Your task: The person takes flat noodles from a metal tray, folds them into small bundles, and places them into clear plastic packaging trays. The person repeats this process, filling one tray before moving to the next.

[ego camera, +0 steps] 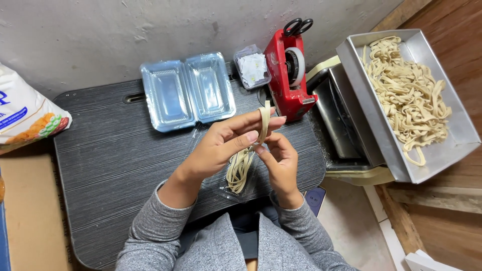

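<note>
My left hand (226, 143) pinches a bundle of pale flat noodle strips (240, 168), one strip looped over its fingertips. My right hand (278, 159) touches the same strips from the right, fingers curled on them. The strips hang down over a clear plastic container (251, 188) lying on the dark grey tray table (115, 160) in front of me. Grey sleeves cover both arms.
An open clear clamshell box (188, 90) lies at the back. A red tape dispenser (288, 75) with black scissors (297, 26) stands beside a small box of paper slips (252, 68). A metal tray (452, 125) with several noodles (409, 95) sits right. A printed white bag (25, 115) lies left.
</note>
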